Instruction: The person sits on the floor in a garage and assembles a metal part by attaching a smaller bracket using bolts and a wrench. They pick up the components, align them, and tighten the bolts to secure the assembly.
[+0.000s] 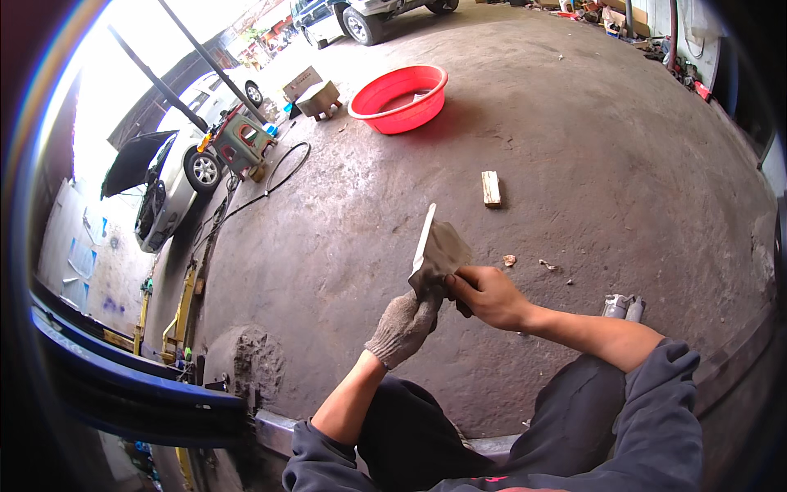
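A thin grey-brown piece (447, 246) with a straight pale edge rises from between my hands; it looks like a folded sheet, but I cannot make out its exact kind. My left hand (403, 324), in a knitted work glove with darkened fingers, grips its lower end. On the right side of that same end, my bare right hand (490, 297) pinches it between thumb and fingers. Part of the lower end is hidden behind my fingers. Both hands are close together above the floor, in front of my knees.
A wooden block (491, 189) lies on the concrete floor (344, 246) beyond my hands. Farther off stand a red basin (399, 123), a small stool (318, 98) and a plastic stool (244, 143). A blue lift beam (139, 373) runs at left. Grey cylindrical parts (623, 307) lie at right.
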Demonstrator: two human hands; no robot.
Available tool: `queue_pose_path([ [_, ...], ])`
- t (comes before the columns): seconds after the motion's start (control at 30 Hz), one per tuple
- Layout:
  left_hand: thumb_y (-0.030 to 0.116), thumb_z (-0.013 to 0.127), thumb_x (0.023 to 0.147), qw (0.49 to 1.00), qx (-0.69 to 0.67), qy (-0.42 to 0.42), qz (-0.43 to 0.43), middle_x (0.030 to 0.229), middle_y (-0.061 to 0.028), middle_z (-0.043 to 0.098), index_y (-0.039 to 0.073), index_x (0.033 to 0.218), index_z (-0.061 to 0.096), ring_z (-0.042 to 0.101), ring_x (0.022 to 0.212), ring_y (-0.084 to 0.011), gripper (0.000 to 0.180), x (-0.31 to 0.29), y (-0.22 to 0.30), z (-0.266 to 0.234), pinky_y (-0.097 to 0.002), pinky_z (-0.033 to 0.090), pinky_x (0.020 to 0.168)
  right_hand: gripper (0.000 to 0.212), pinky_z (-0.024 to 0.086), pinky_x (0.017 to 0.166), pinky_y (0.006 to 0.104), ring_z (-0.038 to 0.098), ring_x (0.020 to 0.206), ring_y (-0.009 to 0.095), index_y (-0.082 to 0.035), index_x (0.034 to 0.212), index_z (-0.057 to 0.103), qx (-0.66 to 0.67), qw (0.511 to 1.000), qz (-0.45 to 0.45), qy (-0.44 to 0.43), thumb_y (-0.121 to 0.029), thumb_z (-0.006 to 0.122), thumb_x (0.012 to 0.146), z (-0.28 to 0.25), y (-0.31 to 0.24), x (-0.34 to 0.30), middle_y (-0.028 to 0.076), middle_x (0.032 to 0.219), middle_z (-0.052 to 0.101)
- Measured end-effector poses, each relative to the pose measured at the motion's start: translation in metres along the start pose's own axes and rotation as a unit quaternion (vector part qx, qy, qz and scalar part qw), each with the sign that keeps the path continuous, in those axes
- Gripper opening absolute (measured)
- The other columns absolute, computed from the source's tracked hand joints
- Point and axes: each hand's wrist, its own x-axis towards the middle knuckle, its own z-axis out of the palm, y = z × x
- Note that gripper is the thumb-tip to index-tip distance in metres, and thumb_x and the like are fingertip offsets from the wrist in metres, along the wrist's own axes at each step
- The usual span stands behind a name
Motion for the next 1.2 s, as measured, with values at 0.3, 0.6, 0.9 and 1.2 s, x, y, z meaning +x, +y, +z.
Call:
queue_pose_path([
  [0.3, 0.049, 0.043, 0.106, 0.999, 0.033, 0.030, 0.004, 0.067, -0.0119, 0.064, 0.006, 0.099, 0.063, 0.065, 0.065, -0.0257, 0.048, 0.001, -0.001, 0.016, -0.0419, 0.049, 0.062, 0.040, 0.046, 0.054, 0.0311, 0.057, 0.057, 0.012, -0.001, 0.086, 0.060, 0.116, 0.992, 0.041, 0.021, -0.033, 0.051, 0.108, 0.012, 0.004, -0.004, 0.004, 0.066, 0.061],
  [0.6, 0.050, 0.048, 0.105, 0.997, -0.079, 0.008, 0.001, 0.062, -0.0028, 0.055, 0.003, 0.098, 0.066, 0.052, 0.057, -0.0136, 0.051, 0.002, -0.011, 0.010, -0.0350, 0.043, 0.056, 0.036, 0.050, 0.054, 0.0398, 0.065, 0.056, 0.029, -0.002, 0.082, 0.062, -0.109, 0.976, -0.179, 0.060, -0.030, 0.058, 0.103, -0.001, 0.014, 0.003, 0.014, 0.063, 0.063],
  [0.9, 0.040, 0.056, 0.103, 0.957, -0.049, -0.277, -0.075, 0.064, 0.0047, 0.044, 0.004, 0.108, 0.071, 0.041, 0.058, -0.0071, 0.039, -0.005, 0.005, -0.026, -0.0265, 0.035, 0.053, 0.041, 0.053, 0.056, 0.0492, 0.064, 0.059, 0.040, -0.007, 0.066, 0.058, -0.353, 0.884, -0.260, -0.162, -0.034, 0.065, 0.096, -0.027, -0.004, -0.008, 0.017, 0.060, 0.062],
  [1.2, 0.044, 0.052, 0.105, 0.975, -0.178, -0.123, -0.053, 0.064, 0.0033, 0.048, 0.009, 0.082, 0.057, 0.043, 0.058, -0.0077, 0.042, 0.005, -0.019, -0.013, -0.0276, 0.034, 0.053, 0.036, 0.050, 0.059, 0.0485, 0.064, 0.064, 0.043, -0.003, 0.077, 0.058, -0.232, 0.951, -0.202, -0.034, -0.031, 0.063, 0.099, -0.018, -0.010, -0.004, 0.022, 0.066, 0.062],
])
